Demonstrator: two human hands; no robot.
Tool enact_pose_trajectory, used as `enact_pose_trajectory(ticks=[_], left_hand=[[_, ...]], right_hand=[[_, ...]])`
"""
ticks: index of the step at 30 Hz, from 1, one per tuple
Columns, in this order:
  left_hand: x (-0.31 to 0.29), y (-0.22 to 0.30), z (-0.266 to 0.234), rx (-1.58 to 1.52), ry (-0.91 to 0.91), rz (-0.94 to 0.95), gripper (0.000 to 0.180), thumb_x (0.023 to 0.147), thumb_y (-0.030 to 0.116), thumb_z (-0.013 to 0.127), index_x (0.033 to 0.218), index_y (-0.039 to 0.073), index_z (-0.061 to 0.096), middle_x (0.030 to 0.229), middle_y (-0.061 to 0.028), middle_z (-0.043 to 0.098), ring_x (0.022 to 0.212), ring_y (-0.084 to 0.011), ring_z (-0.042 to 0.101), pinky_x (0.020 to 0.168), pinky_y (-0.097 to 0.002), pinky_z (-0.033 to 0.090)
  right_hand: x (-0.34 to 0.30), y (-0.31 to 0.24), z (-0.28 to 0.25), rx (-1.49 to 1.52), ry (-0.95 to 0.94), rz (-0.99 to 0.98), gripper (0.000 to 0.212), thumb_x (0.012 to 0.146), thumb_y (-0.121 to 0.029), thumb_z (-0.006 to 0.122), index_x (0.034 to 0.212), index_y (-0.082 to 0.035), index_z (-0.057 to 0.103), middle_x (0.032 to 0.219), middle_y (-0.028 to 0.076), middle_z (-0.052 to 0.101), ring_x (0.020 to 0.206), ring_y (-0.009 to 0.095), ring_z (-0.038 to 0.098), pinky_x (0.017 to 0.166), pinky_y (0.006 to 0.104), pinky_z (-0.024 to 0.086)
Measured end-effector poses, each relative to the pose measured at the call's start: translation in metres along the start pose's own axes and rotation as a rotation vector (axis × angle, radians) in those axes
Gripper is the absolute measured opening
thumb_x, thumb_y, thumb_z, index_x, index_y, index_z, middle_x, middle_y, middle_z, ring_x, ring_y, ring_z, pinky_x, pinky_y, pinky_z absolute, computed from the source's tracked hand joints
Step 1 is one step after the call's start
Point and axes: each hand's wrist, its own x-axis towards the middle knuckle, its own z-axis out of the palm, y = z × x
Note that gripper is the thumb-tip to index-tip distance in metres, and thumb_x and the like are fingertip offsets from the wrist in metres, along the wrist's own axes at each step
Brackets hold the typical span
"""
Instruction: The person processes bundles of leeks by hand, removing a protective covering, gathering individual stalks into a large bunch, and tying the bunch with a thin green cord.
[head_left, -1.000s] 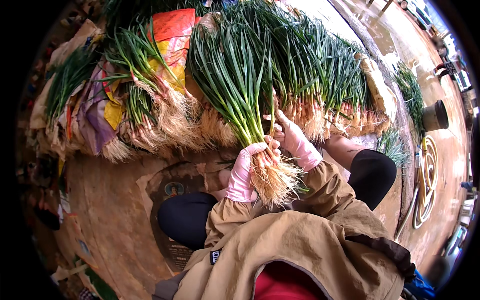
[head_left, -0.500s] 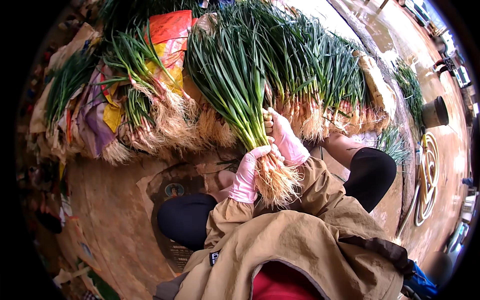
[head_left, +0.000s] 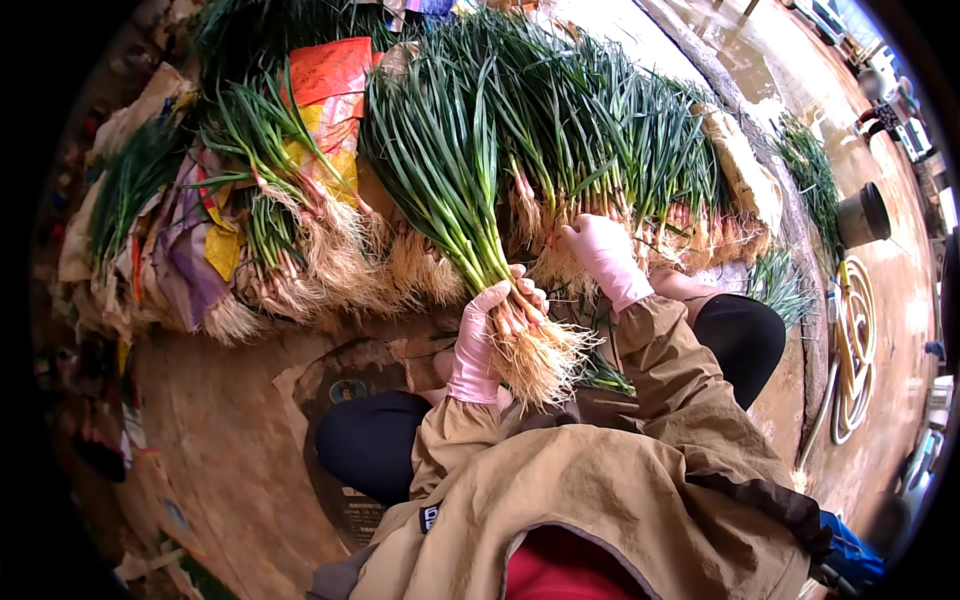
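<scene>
My left hand [head_left: 475, 350], in a pink glove, is closed around a thick bunch of green garlic [head_left: 478, 235] just above its roots. The long green leaves point away from me, and pale, stringy roots hang below the fist. My right hand [head_left: 608, 262], also gloved in pink, is at the near edge of the heaped green garlic [head_left: 610, 135], among stalk bases and roots. Its fingers are curled together, and what they pinch, if anything, is hidden.
Left of the bunch lie more green garlic plants [head_left: 320, 215] over colourful plastic sacks [head_left: 330, 75]. Loose greens [head_left: 785, 285] lie beyond my right knee. Farther right are a dark bucket [head_left: 865, 215] and a coiled hose [head_left: 852, 350] on the wet floor.
My right hand has left the bunch and moved right to the heap. The bunch has shifted slightly left, held in my left hand alone.
</scene>
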Motion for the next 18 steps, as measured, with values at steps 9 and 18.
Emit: enact_pose_trajectory(ticks=[9,18], left_hand=[[0.0,0.002,-0.003,0.263,0.247,-0.013,0.025,0.089,0.014,0.052,0.11,0.0,0.054,0.086,-0.0169,0.065,0.069,-0.0276,0.065,0.068,-0.0364,0.056],[-0.006,-0.003,0.004,0.275,0.294,-0.086,0.024,0.088,0.01,0.052,0.11,0.001,0.056,0.082,-0.0161,0.064,0.069,-0.0265,0.064,0.069,-0.0369,0.054]], right_hand=[[-0.068,-0.012,-0.003,0.577,-0.227,-0.013,0.044,0.077,-0.044,0.074,0.086,-0.002,0.063,0.072,0.012,0.064,0.068,0.021,0.064,0.065,0.0313,0.05],[-0.012,-0.033,0.017,1.26,-0.489,0.095,0.034,0.091,-0.028,0.063,0.113,-0.002,0.06,0.081,-0.002,0.06,0.068,0.003,0.051,0.061,0.0175,0.041]])
